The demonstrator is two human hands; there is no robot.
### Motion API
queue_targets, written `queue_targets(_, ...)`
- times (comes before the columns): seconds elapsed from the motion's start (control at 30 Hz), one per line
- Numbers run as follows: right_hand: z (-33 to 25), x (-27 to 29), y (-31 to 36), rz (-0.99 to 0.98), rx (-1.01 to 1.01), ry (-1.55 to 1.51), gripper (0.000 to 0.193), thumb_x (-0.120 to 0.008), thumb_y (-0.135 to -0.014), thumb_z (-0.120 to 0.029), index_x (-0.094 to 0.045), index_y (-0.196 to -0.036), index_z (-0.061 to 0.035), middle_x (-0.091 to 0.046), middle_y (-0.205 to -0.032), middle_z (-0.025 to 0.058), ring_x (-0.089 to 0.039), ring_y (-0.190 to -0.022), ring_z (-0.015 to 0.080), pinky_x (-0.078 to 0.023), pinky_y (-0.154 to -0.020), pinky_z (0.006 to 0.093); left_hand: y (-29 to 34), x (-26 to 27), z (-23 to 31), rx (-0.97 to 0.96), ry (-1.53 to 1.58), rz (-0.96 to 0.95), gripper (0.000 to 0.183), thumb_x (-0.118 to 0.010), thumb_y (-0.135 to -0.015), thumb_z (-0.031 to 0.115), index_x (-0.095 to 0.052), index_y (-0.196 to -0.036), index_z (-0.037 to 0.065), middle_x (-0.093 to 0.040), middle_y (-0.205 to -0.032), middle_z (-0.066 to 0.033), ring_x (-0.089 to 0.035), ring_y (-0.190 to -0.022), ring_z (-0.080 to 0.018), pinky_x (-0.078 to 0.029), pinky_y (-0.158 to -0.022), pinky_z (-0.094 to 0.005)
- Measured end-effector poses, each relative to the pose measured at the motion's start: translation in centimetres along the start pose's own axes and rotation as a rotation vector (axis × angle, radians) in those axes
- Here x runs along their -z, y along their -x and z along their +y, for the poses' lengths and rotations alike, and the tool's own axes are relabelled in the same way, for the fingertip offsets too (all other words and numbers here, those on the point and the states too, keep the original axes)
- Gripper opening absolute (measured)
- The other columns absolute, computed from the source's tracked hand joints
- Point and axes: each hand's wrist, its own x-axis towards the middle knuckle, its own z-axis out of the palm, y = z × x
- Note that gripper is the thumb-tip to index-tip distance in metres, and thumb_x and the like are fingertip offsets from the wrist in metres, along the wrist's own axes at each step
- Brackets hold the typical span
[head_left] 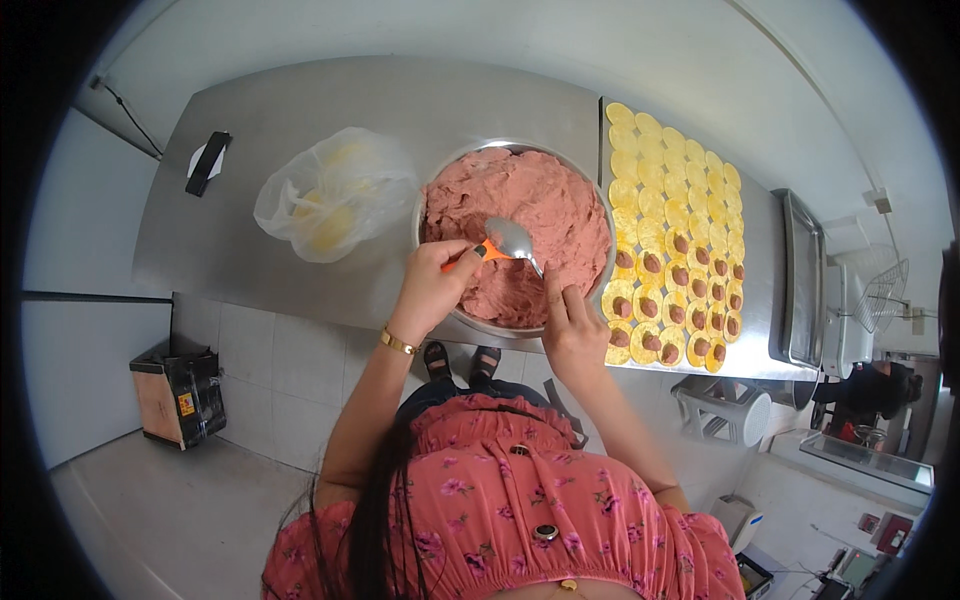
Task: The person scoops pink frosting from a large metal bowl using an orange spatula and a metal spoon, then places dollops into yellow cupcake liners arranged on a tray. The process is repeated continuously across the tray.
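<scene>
A wide metal bowl piled with pink ground meat paste stands before me. My left hand is closed around an orange-handled utensil, whose working end is hidden behind a metal spoon. My right hand grips the handle of that spoon. The spoon's bowl meets the orange utensil above the paste. To the right lie rows of flat yellow tortilla-like rounds. Those in the nearer rows carry dollops of pink paste; the far ones are bare.
A clear plastic bag with yellow contents lies left of the bowl on the steel table. Farther left is a black strap-like item. A metal tray sits at the right end. A stool and a box stand below.
</scene>
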Motion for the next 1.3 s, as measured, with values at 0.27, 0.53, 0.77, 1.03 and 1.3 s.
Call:
queue_targets(0.27,-0.7,0.2,-1.0,-0.042,-0.114,-0.049,0.055,-0.06,-0.07,-0.001,-0.053,-0.125,-0.0027,-0.052,-0.079,0.006,-0.059,-0.061,0.0206,-0.048,-0.047,0.0317,0.1,1.4,-0.2,-0.083,0.013,-0.019,0.022,-0.057,-0.085,0.013,-0.059,-0.07,-0.003,-0.051,-0.055,-0.0042,-0.045,-0.052,-0.0076,-0.035,-0.049,-0.027)
queue_targets(0.53,1.1,1.1,-1.8,-0.152,-0.325,-0.588,0.042,-0.058,-0.072,0.002,-0.063,-0.113,-0.0041,-0.061,-0.08,0.0164,-0.062,-0.064,0.0337,-0.05,-0.059,0.0386,1.2,1.8,0.2,-0.101,0.24,-0.002,0.021,-0.058,-0.086,0.012,-0.059,-0.073,-0.004,-0.053,-0.058,-0.0016,-0.045,-0.054,-0.0065,-0.036,-0.049,-0.026)
queue_targets(0.77,1.2,3.7,-2.6,-0.13,-0.423,-0.693,0.034,-0.056,-0.077,0.002,-0.066,-0.108,-0.0021,-0.062,-0.078,0.0183,-0.062,-0.066,0.0353,-0.049,-0.062,0.0386,2.3,2.7,1.0,-0.251,-0.192,-0.013,0.017,-0.058,-0.085,0.01,-0.058,-0.076,-0.004,-0.051,-0.057,-0.0126,-0.044,-0.047,-0.015,-0.037,-0.049,-0.0302)
queue_targets(1.03,-1.0,5.9,-1.8,-0.227,-0.127,-0.119,0.044,-0.057,-0.076,0.002,-0.061,-0.118,-0.0084,-0.057,-0.079,0.011,-0.06,-0.06,0.029,-0.048,-0.056,0.0379,3.8,2.5,1.6,-0.3,-0.155,-0.044,0.015,-0.059,-0.084,0.01,-0.058,-0.077,-0.004,-0.048,-0.057,-0.0166,-0.044,-0.046,-0.0205,-0.038,-0.049,-0.0315)
queue_targets(1.3,1.3,7.7,-0.7,-0.203,-0.326,-0.394,0.035,-0.055,-0.082,-0.006,-0.063,-0.116,-0.0114,-0.065,-0.08,0.0134,-0.064,-0.067,0.0315,-0.048,-0.059,0.0423,5.3,2.6,2.8,-0.306,-0.289,0.037,0.015,-0.059,-0.084,0.01,-0.059,-0.076,-0.003,-0.053,-0.058,-0.0141,-0.049,-0.051,-0.0209,-0.039,-0.049,-0.0314)
